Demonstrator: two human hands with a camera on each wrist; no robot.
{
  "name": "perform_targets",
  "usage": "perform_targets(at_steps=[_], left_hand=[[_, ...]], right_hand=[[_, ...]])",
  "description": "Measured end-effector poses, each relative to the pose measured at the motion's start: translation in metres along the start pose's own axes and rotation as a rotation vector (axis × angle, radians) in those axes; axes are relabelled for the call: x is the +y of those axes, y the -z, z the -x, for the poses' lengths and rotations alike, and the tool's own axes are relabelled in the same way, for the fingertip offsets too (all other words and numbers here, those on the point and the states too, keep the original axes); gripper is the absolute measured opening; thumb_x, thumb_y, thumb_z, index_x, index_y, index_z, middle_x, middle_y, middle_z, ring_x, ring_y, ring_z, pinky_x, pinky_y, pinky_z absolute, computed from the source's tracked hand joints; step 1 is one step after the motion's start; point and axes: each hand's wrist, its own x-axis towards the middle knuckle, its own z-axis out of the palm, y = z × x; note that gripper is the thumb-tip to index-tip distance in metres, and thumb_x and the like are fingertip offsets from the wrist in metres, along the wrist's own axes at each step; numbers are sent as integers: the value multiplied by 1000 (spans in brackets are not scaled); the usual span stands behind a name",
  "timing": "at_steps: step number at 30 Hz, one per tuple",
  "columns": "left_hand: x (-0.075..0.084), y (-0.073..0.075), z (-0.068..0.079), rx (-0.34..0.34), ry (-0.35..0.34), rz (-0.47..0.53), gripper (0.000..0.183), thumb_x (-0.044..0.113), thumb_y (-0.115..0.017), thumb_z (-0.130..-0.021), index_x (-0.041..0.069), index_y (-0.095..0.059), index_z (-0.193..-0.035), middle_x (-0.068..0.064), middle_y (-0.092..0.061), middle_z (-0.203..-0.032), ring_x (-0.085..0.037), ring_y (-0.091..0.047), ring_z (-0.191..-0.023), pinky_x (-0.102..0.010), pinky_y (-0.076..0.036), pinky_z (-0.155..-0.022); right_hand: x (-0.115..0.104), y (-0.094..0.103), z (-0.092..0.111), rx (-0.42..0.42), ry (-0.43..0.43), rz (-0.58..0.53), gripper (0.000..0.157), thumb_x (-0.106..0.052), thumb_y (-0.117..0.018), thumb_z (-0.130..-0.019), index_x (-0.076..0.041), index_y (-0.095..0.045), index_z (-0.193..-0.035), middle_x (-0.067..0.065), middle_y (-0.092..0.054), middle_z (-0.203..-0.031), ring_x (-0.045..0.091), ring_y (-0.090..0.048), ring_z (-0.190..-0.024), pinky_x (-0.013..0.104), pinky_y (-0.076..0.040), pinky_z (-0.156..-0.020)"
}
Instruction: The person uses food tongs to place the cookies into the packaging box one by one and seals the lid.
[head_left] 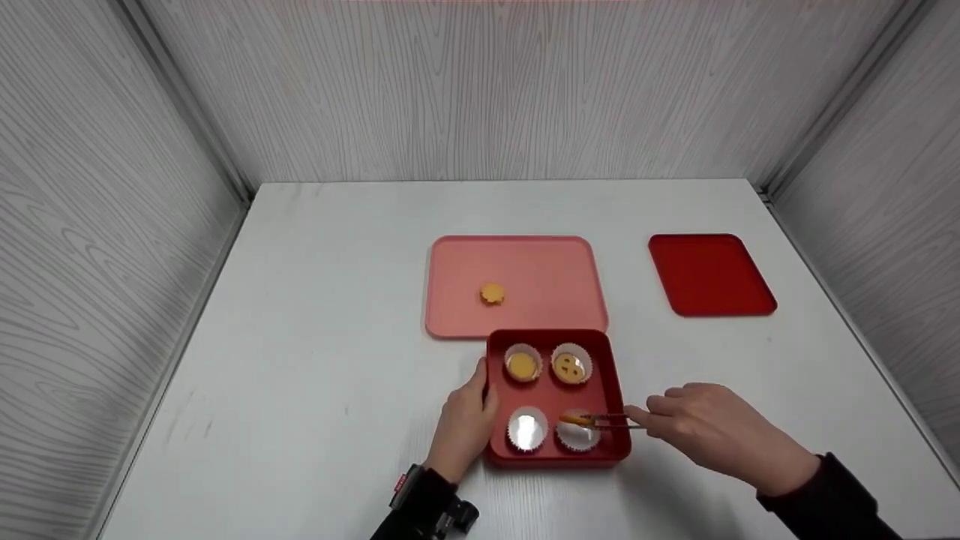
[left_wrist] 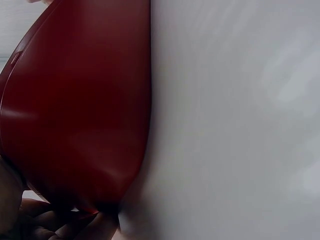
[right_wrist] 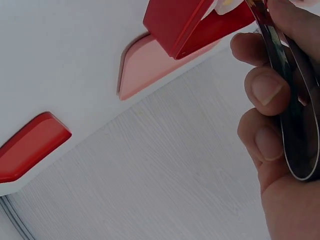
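Observation:
My left hand (head_left: 463, 424) grips the left wall of a deep red square box (head_left: 551, 457). In the left wrist view, the box's outer side (left_wrist: 80, 100) fills the left, with fingers (left_wrist: 95, 227) at its lower end. My right hand (head_left: 709, 431) holds metal tongs (right_wrist: 291, 132), bent in a U, reaching over the box's right rim. A small yellow-orange cookie (head_left: 574, 421) is between the tong tips, over the front right paper cup (head_left: 577, 440). Another paper cup (head_left: 527, 430) at front left is bare. The back cups hold a round cookie (head_left: 523, 367) and a cookie with holes (head_left: 568, 369).
Behind the box lies a pink tray (head_left: 540, 270) bearing one flower-edged cookie (head_left: 492, 293); its front edge meets the box's back rim in the head view. A flat red tray (head_left: 712, 274) lies at the back right. Grey wood-grain panels (head_left: 480, 90) enclose the white table (head_left: 322, 322).

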Motion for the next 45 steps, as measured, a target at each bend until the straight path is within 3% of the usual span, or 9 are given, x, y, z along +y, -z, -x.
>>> perform_targets(at_steps=[5, 15, 24, 34, 45], left_hand=[[0, 0, -1, -15, 19, 5, 50, 14, -53, -105, -8, -46, -149, -26, -67, -127, -29, -69, -101, -47, -56, -87], [0, -1, -1, 1, -4, -12, 48, 12, -53, -104, -7, -47, -148, -25, -68, -124, -29, -70, -101, -46, -57, -85], [0, 0, 0, -4, 10, 5, 49, 14, -53, -105, -6, -47, -149, -24, -68, -126, -31, -69, -105, -48, -56, -89], [-2, -1, 0, -3, 19, 6, 49, 14, -53, -104, -5, -47, -149, -23, -68, -126, -29, -69, -102, -48, -56, -88], [-1, -1, 0, -9, 5, 28, 50, 13, -53, -104, -8, -46, -149, -25, -66, -128, -31, -69, -106, -47, -55, -90]], right_hand=[[-4, -1, -5, -41, 4, 88, 47, -2, -90, -69, -13, -79, -114, -1, -67, -77, 15, -59, -64, 27, -53, -61], [-9, -5, -15, -74, -11, 232, 47, 2, -88, -70, -10, -77, -115, 2, -61, -74, 18, -52, -62, 28, -49, -59], [-8, -3, -18, -74, -41, 186, 45, -9, -90, -75, -11, -77, -118, 3, -62, -77, 18, -54, -63, 29, -52, -62], [-4, 3, -14, 39, -42, 125, 43, -15, -92, -73, -11, -79, -113, -1, -60, -71, 13, -50, -58, 24, -45, -54], [2, 3, -12, 122, -51, 113, 47, -16, -92, -72, -10, -77, -116, -2, -56, -72, 12, -48, -57, 24, -46, -54]])
